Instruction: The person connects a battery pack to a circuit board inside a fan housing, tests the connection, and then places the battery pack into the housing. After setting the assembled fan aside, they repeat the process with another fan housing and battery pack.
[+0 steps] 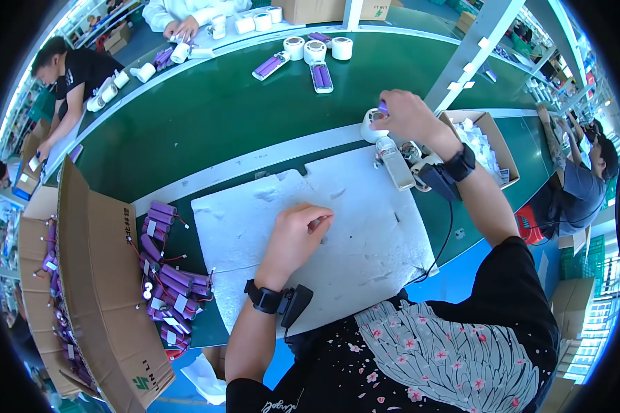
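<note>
Over the right end of the belt's near rail, my right hand (410,113) is closed on a white round-headed housing (372,129); a bit of purple battery shows between its fingers. Just below it, a housing with a long pale grey handle (395,164) and other white parts lie at the foam sheet's (365,227) far right corner. My left hand (300,237) hovers over the middle of this white sheet, its fingers curled and pinched together; anything inside them is hidden. Purple battery packs (176,282) with wires are heaped left of the sheet.
A tall cardboard box (103,275) stands at the left, with more packs beyond it. Several white housings (315,51) sit on the green belt (220,103). At the right are a box of white pieces (486,148) and a metal post (472,58). Co-workers sit around.
</note>
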`<state>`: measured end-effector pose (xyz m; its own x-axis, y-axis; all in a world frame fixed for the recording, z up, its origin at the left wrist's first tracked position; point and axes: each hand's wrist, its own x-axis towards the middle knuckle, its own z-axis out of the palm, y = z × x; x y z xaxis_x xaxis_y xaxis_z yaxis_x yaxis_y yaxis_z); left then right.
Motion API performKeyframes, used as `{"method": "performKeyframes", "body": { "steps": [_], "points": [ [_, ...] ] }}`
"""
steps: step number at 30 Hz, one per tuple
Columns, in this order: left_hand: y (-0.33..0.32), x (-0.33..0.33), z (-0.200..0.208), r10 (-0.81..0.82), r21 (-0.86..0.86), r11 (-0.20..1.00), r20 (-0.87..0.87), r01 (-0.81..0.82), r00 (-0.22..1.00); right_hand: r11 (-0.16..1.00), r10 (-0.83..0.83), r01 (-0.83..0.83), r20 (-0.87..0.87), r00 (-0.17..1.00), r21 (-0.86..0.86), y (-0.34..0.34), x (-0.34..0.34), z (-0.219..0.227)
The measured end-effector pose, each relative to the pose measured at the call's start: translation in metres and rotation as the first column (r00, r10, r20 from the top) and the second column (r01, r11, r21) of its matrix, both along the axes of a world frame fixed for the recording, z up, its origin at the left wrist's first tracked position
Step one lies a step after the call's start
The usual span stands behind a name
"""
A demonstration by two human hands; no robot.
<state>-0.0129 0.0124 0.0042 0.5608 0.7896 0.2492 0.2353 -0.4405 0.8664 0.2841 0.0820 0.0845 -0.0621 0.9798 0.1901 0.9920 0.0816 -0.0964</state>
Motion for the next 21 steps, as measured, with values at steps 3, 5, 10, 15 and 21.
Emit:
{"method": "performKeyframes", "body": {
  "steps": [3, 5, 10, 15, 21],
  "points": [
    [-0.001, -0.001, 0.002, 0.002, -0.011, 1.0, 0.0, -0.002, 1.0, 0.992, -0.003, 0.013, 0.076, 0.997, -0.129, 0.01, -0.004, -0.01],
    [0.0, -0.002, 0.002, 0.006, -0.022, 1.0, 0.001, -0.006, 1.0, 0.987, -0.011, 0.025, 0.089, 0.996, -0.16, 0.011, -0.002, -0.012],
    [0.002, -0.001, 0.006, 0.045, -0.044, 0.998, 0.013, -0.044, 0.999, 0.985, 0.028, -0.028, -0.002, 1.0, -0.172, -0.002, -0.048, 0.015],
    [0.007, -0.006, 0.009, 0.085, -0.076, 0.994, 0.044, -0.082, 0.995, 0.968, 0.175, -0.201, -0.173, 0.969, -0.15, -0.027, -0.11, -0.004],
    [0.01, -0.012, 0.009, -0.008, -0.15, 0.989, -0.072, -0.003, 0.997, 0.968, 0.219, -0.252, -0.513, 0.83, 0.006, -0.043, -0.104, -0.024]
  ]
}}
